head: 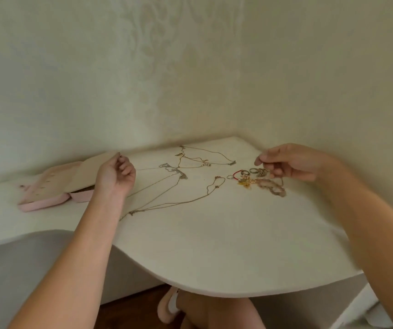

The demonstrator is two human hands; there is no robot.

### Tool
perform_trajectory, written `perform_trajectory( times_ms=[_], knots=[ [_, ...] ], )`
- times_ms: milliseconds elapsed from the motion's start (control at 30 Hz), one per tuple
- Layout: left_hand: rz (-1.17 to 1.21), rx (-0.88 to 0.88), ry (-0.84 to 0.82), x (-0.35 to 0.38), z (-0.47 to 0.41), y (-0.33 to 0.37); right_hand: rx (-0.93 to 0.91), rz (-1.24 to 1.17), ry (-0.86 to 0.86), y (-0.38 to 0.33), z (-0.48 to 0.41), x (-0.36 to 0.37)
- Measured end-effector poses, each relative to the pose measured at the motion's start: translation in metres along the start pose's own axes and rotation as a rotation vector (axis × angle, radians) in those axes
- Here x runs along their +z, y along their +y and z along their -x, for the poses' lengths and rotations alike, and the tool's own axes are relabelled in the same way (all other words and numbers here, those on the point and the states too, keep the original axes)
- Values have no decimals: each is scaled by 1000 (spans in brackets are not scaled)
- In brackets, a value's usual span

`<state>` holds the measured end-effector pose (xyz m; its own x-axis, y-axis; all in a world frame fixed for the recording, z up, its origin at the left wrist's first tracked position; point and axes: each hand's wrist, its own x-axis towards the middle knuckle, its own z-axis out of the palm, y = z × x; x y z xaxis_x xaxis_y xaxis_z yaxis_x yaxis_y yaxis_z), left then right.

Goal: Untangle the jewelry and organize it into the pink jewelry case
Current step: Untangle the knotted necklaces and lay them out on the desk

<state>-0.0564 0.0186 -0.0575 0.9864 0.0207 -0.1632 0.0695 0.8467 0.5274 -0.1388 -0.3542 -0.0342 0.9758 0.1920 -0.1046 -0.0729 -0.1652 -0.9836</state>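
- Rings (258,172) and small pieces lie in a cluster at the right of the white table (214,245), directly under and just in front of the right hand (293,162); that hand is plainly the nearer one to them
- Right hand hovers low over the cluster, palm down, thumb and forefinger drawn close as if pinching; whether they have already closed on a ring I cannot tell, since the fingertips overlap the pieces
- Beside the rings sit a red cord loop (237,175), a gold charm piece (245,182) and a pale beaded bracelet (271,186), all touching or nearly so
- Thin chains (179,184) are spread across the middle of the table, their long runs slanting from near left up toward the far right, crossing each other in places; they lie between the two hands
- Pink jewelry case (48,193) lies open at the far left, well apart from the rings, so anything picked up on the right must travel across the chains to reach it
- Left hand (117,173) is held just right of the case, fingers loosely curled, thumb and forefinger pinched; a fine chain seems to run from them, though the blur leaves that unsure
- Likely next: lift one ring clear without dragging its neighbours
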Motion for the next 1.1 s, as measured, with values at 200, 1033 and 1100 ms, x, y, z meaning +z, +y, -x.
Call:
perform_trajectory(
  times_ms=[200, 1033, 1100],
  knots=[
    [-294, 88, 41, -1, -5, 11, 5, 102, -63, 15, 10, 7],
    [-1196, 232, -270, 55, 78, 6, -147, 320, 235, 15, 74, 32],
    [-1235, 167, -398, 61, 91, -9, -178, 249, 218, 10, 74, 37]
  ],
)
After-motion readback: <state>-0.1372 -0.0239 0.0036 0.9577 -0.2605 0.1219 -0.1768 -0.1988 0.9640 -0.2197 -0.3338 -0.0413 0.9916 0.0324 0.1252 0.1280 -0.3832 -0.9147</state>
